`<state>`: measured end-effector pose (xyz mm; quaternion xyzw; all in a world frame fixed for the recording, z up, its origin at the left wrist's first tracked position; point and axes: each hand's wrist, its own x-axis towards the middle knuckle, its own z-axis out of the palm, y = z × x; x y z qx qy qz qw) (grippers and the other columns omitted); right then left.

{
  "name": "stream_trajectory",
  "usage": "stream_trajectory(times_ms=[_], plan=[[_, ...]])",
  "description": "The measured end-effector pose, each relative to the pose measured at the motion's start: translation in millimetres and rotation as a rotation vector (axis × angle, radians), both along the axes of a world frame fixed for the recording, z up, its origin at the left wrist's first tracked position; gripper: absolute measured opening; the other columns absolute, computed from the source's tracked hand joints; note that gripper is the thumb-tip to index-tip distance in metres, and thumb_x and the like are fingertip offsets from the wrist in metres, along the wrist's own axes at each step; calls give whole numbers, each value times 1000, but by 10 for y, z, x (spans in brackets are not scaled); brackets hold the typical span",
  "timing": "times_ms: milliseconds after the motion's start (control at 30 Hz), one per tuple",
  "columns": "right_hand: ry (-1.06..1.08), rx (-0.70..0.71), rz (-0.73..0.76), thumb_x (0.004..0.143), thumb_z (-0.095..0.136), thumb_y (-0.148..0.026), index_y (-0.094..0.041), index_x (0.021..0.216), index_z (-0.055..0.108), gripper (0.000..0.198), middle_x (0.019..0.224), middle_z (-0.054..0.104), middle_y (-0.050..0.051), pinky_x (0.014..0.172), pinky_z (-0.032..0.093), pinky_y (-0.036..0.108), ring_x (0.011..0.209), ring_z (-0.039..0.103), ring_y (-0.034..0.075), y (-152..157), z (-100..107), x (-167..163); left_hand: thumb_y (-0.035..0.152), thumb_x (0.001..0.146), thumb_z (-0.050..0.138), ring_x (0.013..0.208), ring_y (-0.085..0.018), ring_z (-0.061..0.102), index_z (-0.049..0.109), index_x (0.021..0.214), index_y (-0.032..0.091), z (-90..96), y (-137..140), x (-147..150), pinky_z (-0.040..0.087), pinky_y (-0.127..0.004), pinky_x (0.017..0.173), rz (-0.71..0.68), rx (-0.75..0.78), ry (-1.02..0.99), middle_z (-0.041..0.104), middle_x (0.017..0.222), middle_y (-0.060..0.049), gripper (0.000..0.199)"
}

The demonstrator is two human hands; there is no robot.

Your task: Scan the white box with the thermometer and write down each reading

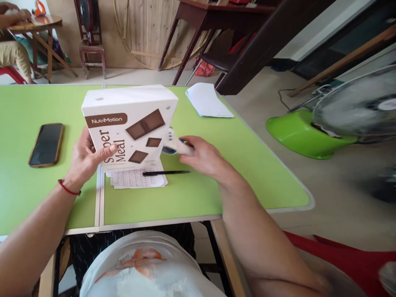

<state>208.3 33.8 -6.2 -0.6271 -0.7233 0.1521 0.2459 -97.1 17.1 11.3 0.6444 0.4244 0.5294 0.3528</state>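
Note:
My left hand [89, 154] grips a white box [139, 128] at its left side, thumb across the front. The box is held tilted above the green table and reads "NutriMotion" and "Super Meal", with brown bars pictured on it. In my right hand [204, 154] is a white handheld device [176, 142] with blue dots and a dark rounded end, close to the box's right side; motion blur hides its exact kind. Below the box lie handwritten sheets [133, 180], partly covered by it. A black pen [165, 173] rests across their right edge.
A phone [46, 145] lies on the green table [247, 177] at left, a stack of white paper [208, 101] at the far right corner. Right of the table, a fan [355, 103] stands by a green stool [309, 136]. Another person's hand [23, 15] shows far left.

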Motion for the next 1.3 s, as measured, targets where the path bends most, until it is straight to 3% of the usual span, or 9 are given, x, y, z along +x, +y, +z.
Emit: stream_trajectory(times_ms=[67,133,267,367,467,600,733,1000,1300], plan=[[229,113,-151,63,67,-20,-18,100,62,37,86,68,7,58,48,32,70,62,21,-73,73,-4,46,76,76,95,-29,67,53,115,17,-17,-21,5,58,-40,74,-26,-48,10,67,107,-11,54],[490,175,-196,64,68,-23,-21,94,60,31,85,67,6,60,51,34,70,62,21,-206,158,-68,46,77,75,96,-29,66,51,116,17,-27,-42,18,58,-40,75,-46,-88,23,66,110,-12,54],[951,45,74,67,64,-24,-24,87,57,22,73,61,1,56,51,33,64,58,18,-607,278,-381,45,73,78,97,-28,66,50,115,16,-16,-90,42,58,-42,77,-48,-159,-9,65,113,-14,57],[1226,-119,237,66,65,-27,-24,86,57,21,67,55,-1,48,43,29,56,51,14,-868,279,-697,42,71,80,101,-30,64,49,115,16,-16,-121,38,57,-44,79,-70,-228,-64,64,113,-13,59],[1455,-232,237,64,73,-32,-22,88,60,28,66,51,-2,46,36,25,54,44,10,-984,217,-955,40,73,79,111,-33,60,47,119,18,-35,-139,25,54,-46,85,-106,-280,-112,61,121,-14,60],[1497,-306,244,65,78,-31,-22,92,63,32,66,52,-2,48,33,25,56,42,10,-978,132,-1107,38,72,80,111,-33,60,45,124,18,-23,-145,33,54,-45,86,-163,-299,-112,61,122,-13,66],[1479,-348,224,67,77,-28,-22,87,62,26,64,52,-3,49,33,26,55,40,9,-951,101,-1158,34,70,82,103,-31,64,53,118,16,38,-129,62,55,-41,83,-269,-278,-113,65,116,-12,59],[1482,-331,224,69,76,-29,-22,89,62,26,67,53,-4,53,35,27,58,42,9,-871,47,-1237,36,74,79,100,-30,66,54,121,16,-3,-59,38,55,-41,83,-276,-320,-140,67,114,-12,56],[1480,-354,164,66,72,-25,-20,87,60,24,59,54,-6,54,39,27,51,48,9,-841,151,-1316,34,77,77,99,-28,67,54,122,16,-83,-26,9,56,-38,80,-276,-298,-167,68,114,-11,54]])
